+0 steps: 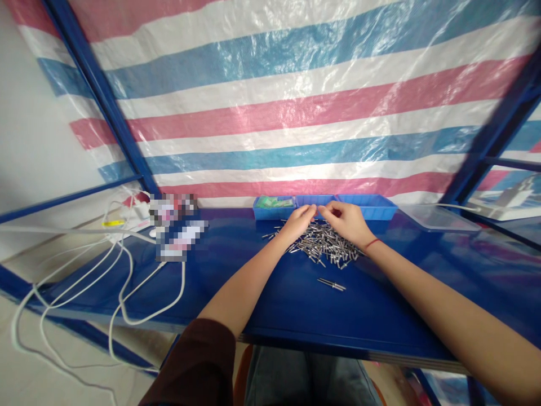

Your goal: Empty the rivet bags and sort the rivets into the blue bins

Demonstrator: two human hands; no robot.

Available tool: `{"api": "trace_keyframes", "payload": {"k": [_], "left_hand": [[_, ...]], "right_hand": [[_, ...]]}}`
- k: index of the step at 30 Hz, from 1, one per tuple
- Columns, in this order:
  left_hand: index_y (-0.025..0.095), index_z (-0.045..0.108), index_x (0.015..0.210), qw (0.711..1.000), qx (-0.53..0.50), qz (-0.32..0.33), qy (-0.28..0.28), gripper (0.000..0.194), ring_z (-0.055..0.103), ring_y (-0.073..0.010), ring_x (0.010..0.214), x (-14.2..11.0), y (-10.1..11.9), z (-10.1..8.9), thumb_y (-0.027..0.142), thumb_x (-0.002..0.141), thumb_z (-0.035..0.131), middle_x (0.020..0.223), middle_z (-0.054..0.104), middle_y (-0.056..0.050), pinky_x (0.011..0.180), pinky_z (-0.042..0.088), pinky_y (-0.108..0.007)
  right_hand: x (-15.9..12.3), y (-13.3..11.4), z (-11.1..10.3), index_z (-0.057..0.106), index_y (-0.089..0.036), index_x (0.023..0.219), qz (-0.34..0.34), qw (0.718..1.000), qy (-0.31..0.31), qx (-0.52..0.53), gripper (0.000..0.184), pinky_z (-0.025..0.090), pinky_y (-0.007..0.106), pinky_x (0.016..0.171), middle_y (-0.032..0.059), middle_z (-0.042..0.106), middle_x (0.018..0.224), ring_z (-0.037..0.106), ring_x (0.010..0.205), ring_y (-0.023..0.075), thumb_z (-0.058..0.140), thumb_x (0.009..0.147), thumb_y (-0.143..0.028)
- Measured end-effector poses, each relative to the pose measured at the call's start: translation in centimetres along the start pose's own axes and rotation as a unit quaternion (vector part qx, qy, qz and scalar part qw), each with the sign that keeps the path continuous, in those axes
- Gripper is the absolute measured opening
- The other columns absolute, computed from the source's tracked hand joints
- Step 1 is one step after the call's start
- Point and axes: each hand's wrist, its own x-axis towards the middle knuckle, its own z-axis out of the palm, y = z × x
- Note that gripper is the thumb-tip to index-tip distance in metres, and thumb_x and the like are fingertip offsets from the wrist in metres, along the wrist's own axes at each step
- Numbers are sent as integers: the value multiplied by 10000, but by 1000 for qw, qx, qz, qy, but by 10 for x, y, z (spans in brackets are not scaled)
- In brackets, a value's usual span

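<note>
The rivets (pixel 325 242) lay in a loose, tangled heap on the counter (pixel 372 316), just below both hands: slim, silvery metal pieces, each a thin straight shank with a thicker end, shining where light caught them. A few lay apart, nearer the person, side by side. The left hand (pixel 301 217) and right hand (pixel 344 220) were close together over the far edge of the heap, fingers curled and fingertips drawn in; whether either gripped a rivet could not be told. The counter was smooth, glossy and dark blue. Behind the hands stood a row of blue plastic bins (pixel 376 212), rectangular and open-topped, the leftmost holding crumpled green material (pixel 274 201). Farther right lay a flat, translucent plastic lid (pixel 443 219); behind everything hung a shiny, wrinkled striped sheet (pixel 296 113).
</note>
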Motion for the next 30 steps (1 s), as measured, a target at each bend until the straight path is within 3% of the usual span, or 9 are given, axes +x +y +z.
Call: {"api": "trace_keyframes", "payload": {"k": [3, 6, 9, 15, 19, 24, 30], "left_hand": [[174, 603, 927, 995, 77, 35, 56, 278, 615, -141, 773, 2, -3, -8, 347, 933, 386, 845, 660, -32, 747, 462, -254], [191, 607, 905, 975, 190, 89, 74, 223, 605, -145, 734, 3, -10, -20, 315, 917, 422, 762, 643, -10, 745, 449, -258], [198, 614, 899, 958, 257, 114, 64, 205, 598, -145, 697, 4, -15, -28, 271, 909, 423, 745, 643, -4, 715, 447, -255], [204, 622, 1014, 942, 317, 100, 42, 233, 619, -159, 717, 3, -14, -31, 203, 876, 434, 800, 681, -18, 713, 466, -262], [203, 658, 958, 924, 363, 116, -9, 245, 636, -175, 836, 2, -17, -33, 158, 830, 454, 918, 698, -35, 781, 474, -275], [195, 698, 846, 906, 392, 133, -90, 168, 631, -182, 843, 0, -22, -32, 218, 772, 550, 861, 698, -30, 792, 483, -273], [184, 705, 824, 883, 446, 115, -90, 206, 620, -195, 896, -6, -19, -19, 231, 832, 504, 861, 679, -62, 845, 476, -296]], "right_hand": [[8, 12, 5, 541, -179, 567, 56, 997, 49, -2, 396, 337, 253, 527, 1, 539, 517, 482, 503, 124, 487, 843, -458], [22, 29, 9, 600, -171, 632, 89, 991, 74, -67, 351, 354, 272, 560, 37, 610, 583, 536, 547, 156, 484, 842, -426], [40, 44, 17, 646, -165, 706, 98, 985, 53, -134, 322, 376, 285, 605, 79, 682, 707, 597, 641, 193, 469, 860, -385], [62, 55, 33, 692, -158, 780, 119, 959, -20, -258, 370, 385, 311, 652, 138, 721, 831, 635, 755, 247, 465, 881, -432], [55, 54, 31, 692, -149, 785, 100, 949, -22, -297, 455, 370, 319, 647, 155, 717, 834, 636, 774, 264, 398, 906, -474], [32, 50, 18, 672, -157, 766, 55, 955, -25, -292, 428, 354, 313, 647, 134, 715, 818, 629, 770, 249, 361, 921, -407], [9, 43, 3, 662, -174, 752, 1, 973, -48, -228, 304, 376, 313, 674, 82, 707, 783, 615, 745, 234, 434, 882, -328]]}}
